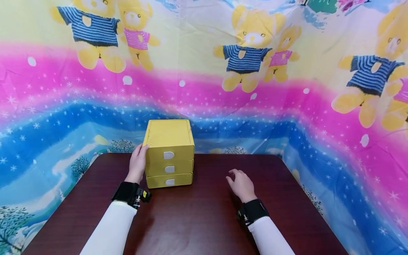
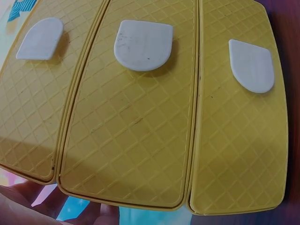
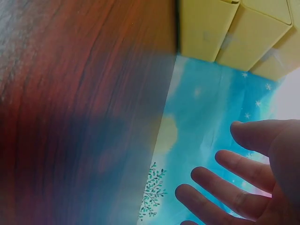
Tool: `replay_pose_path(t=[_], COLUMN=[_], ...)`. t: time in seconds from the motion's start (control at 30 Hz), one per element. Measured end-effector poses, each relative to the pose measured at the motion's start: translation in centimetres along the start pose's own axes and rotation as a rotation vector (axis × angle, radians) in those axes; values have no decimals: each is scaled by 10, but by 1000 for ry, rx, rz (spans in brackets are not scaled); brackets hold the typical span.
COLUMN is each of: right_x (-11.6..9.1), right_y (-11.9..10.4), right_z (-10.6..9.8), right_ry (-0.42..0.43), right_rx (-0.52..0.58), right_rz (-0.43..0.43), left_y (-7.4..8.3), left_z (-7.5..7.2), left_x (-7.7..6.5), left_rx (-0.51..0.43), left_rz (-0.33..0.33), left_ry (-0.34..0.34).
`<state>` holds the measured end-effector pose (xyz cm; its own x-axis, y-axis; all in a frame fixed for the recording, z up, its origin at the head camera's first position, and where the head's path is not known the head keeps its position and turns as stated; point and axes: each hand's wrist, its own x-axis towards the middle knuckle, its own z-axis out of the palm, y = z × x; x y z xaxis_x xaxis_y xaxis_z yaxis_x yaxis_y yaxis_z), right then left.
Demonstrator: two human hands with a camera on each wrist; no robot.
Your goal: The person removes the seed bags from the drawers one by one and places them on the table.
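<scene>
dark tabletop [image 1: 197, 223]; left grip [image 1: 137, 163] touches yellow drawer box [image 1: 171, 148]

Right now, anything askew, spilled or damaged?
No spill visible. One minor oddity: the middle white handle on the yellow drawer unit has dark specks, possibly dirt or wear, standing out against the white.

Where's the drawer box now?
Head view, left of centre: the drawer box stands toward the far edge of the table, left hand at its left side.
</scene>
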<state>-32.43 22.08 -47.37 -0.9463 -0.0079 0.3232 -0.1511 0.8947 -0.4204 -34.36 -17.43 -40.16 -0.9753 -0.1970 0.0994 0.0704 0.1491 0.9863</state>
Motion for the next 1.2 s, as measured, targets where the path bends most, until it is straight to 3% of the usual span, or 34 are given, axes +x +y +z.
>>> replay_pose_path(t=[0.4,1.2], right_x=[-1,0], right_y=[-4,-11], right_z=[2,4], right_ry=[30,68], right_rx=[27,36], right_rz=[-14,-50], left_y=[0,1], left_z=[26,57], left_x=[-2,-1], left_rx=[-13,-28], left_rz=[17,34], left_ry=[-38,-81])
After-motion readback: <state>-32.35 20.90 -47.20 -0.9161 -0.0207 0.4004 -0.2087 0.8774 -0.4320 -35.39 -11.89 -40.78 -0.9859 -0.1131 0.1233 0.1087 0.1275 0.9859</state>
